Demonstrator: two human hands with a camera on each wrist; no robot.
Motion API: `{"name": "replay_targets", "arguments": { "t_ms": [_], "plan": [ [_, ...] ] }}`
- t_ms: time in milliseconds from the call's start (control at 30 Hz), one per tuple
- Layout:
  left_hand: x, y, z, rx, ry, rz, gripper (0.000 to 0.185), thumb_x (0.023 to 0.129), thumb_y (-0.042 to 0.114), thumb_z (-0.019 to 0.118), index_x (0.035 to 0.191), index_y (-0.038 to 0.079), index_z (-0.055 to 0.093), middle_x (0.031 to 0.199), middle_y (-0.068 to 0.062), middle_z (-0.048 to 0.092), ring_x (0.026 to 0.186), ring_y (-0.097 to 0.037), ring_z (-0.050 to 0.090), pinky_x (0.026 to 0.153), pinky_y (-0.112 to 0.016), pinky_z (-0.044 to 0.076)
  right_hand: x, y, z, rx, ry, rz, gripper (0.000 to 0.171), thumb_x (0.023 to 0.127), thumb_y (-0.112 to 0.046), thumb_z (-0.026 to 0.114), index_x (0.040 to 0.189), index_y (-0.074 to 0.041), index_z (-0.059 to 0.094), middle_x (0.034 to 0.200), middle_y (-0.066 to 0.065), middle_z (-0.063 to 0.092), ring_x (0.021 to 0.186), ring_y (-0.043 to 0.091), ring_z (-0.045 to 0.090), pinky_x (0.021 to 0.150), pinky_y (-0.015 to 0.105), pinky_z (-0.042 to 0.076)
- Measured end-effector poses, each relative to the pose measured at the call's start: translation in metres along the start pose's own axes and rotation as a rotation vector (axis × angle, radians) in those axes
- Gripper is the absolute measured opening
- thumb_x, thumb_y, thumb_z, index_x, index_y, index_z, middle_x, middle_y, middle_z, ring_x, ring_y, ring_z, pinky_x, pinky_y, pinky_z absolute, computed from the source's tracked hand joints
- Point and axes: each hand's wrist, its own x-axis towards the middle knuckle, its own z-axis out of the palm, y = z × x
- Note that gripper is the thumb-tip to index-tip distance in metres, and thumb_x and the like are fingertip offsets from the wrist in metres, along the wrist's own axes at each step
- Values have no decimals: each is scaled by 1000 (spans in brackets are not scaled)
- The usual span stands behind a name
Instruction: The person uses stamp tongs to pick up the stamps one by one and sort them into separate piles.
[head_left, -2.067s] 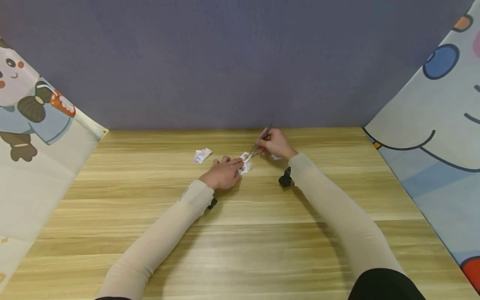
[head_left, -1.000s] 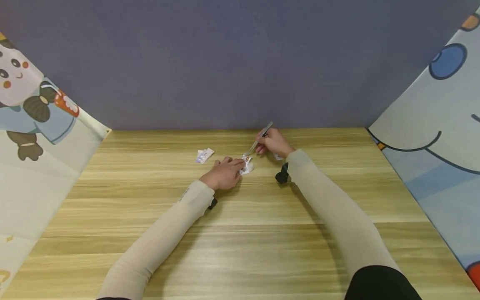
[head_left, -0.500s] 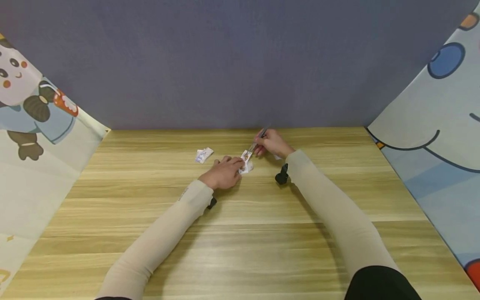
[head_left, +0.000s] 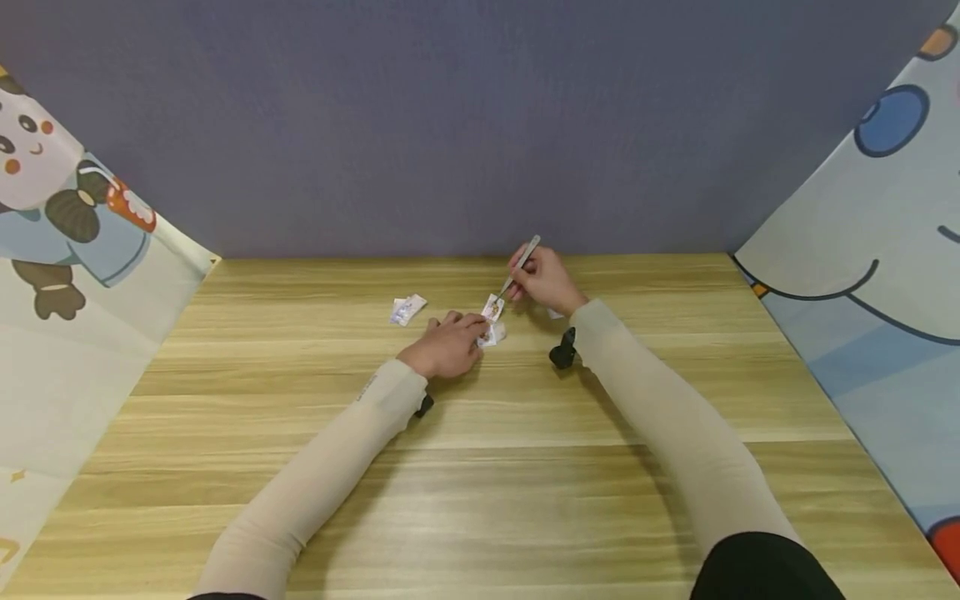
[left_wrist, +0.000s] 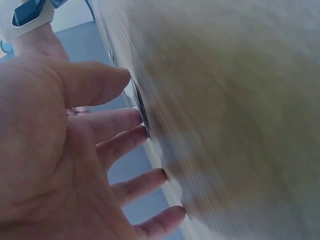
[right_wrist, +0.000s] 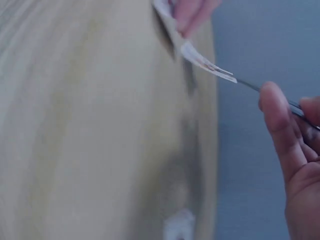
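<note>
My right hand [head_left: 547, 279] pinches a pair of metal tweezers [head_left: 522, 262], slanted down to the left. Their tips grip the far end of a small white printed piece of paper [head_left: 492, 307]; in the right wrist view this paper [right_wrist: 204, 62] curves up off the table. My left hand [head_left: 446, 346] rests beside it, palm down. Its fingertips press on the near end of the paper and on more small white printed papers [head_left: 495, 335] under them. In the left wrist view the fingers [left_wrist: 120, 122] are spread, with fingertips down at the tabletop and a thin edge by the thumb.
Left of the hands lies a small pile of white printed papers [head_left: 408, 310]. Another white piece [head_left: 555, 314] lies under the right wrist. The wooden table [head_left: 480, 500] meets a grey-blue wall panel [head_left: 450, 125] just behind the hands. Cartoon-printed panels [head_left: 67, 375] stand at both sides.
The right hand has shifted slightly left with the tweezers, whose tips now hold the paper's far end. More of this paper shows, lifted beyond the left fingertips. The left hand stays in place.
</note>
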Motion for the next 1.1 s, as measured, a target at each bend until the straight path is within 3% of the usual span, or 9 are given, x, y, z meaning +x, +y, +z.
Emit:
{"name": "replay_targets", "arguments": {
  "t_ms": [100,300,400,533,800,967,1100],
  "plan": [
    [0,1,-1,-8,-1,-1,49,101,30,41,148,19,34,153,1,25,136,-24,23,101,-52,24,-3,-9,-11,-9,42,-34,2,93,2,56,94,4,56,76,26,62,64,35,65,62,54,51],
    [8,11,-6,-15,25,26,47,101,29,42,147,17,36,152,-1,27,137,-26,23,104,-55,21,-15,-15,-49,-66,59,-12,12,92,0,57,98,11,55,76,27,63,63,33,65,59,49,52],
    [16,23,-12,-23,48,65,49,101,28,42,148,15,34,153,-2,27,138,-28,21,106,-57,17,-22,-10,-67,-81,53,28,12,92,3,55,98,13,53,77,31,62,66,41,64,57,47,53],
    [31,45,-16,-18,27,93,52,101,29,41,150,14,30,154,-2,24,140,-30,18,107,-56,14,-30,2,-82,-95,40,91,14,93,3,52,101,15,52,80,33,61,72,48,62,59,46,53],
    [58,80,-12,66,-48,51,54,98,28,45,149,15,32,152,2,28,136,-26,23,105,-55,18,-39,25,-86,-111,47,123,10,94,0,54,99,8,53,82,27,63,69,38,65,64,49,53],
    [65,85,-9,131,-50,30,54,95,30,49,146,15,38,150,3,31,132,-25,27,100,-52,24,-41,23,-84,-127,82,97,7,92,3,55,97,8,53,82,27,63,68,39,65,62,47,53],
    [66,85,-7,120,-42,39,53,95,28,48,146,16,39,151,3,30,132,-25,28,101,-53,23,-44,21,-86,-164,86,99,5,93,3,55,95,7,53,82,29,62,71,42,64,63,49,53]
  ]
}}
